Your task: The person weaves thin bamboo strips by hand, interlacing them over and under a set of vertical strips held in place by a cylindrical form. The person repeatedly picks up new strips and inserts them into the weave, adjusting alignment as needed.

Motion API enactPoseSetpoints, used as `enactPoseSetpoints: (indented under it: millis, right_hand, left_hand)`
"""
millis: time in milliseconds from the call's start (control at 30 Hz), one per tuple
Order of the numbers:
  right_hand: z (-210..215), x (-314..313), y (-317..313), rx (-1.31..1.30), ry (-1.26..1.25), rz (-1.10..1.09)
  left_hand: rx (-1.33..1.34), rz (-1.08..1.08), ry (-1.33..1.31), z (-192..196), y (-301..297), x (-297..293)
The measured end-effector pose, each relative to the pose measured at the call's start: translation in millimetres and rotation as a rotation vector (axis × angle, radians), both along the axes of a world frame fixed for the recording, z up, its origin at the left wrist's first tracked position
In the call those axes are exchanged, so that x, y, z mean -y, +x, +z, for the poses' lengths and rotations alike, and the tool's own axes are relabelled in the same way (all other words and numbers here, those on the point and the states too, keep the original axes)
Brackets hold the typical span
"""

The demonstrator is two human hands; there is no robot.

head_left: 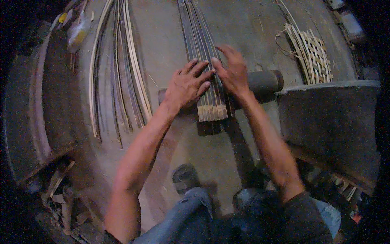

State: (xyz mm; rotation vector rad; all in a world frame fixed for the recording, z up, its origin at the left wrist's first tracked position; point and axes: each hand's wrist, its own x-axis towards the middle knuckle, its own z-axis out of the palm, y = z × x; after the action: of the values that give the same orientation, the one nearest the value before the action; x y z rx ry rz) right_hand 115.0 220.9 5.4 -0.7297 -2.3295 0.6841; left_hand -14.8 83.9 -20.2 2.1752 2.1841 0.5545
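Observation:
A bundle of long narrow strips (209,91), which look like split bamboo or cane, runs from the far edge toward me. Its near end bears a pale band (213,112) crossing the strips. My left hand (185,84) lies on the bundle's left side, fingers apart and reaching over the strips. At its right edge is my right hand (233,71), with thumb and forefinger apart and the thumb tip by the strips. Beneath the bundle lies a dark cylinder (264,82), its middle hidden by the strips and my hands.
More loose strips (132,65), some pale and some dark, lie on the floor (252,24) to the left. At the far right is a partly woven lattice piece (317,55), behind a dark bench-like block (329,118). My shoe (185,178) shows below the bundle.

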Motion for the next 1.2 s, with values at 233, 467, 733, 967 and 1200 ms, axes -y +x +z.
enactPoseSetpoints:
  millis: [233, 467, 733, 967, 1200]
  right_hand:
    - [-35, -51, -45, 0.531, 0.314, 0.616]
    - [-36, -47, -39, 0.45, 0.366, 0.624]
    - [-36, -45, -39, 0.474, 0.382, 0.622]
    - [-35, -51, -34, 0.467, 0.368, 0.619]
    - [-30, -37, -41, 0.425, 0.341, 0.614]
  left_hand:
    - [0.227, 0.02, 0.015, -2, 3, 9]
    - [1.061, 0.464, 0.172, -21, -34, 9]
    - [1.028, 0.403, -0.313, -2, -31, 5]
    - [1.429, 0.862, 0.197, 21, -33, 14]
    - [1.231, 0.931, 0.612, 24, 32, 121]
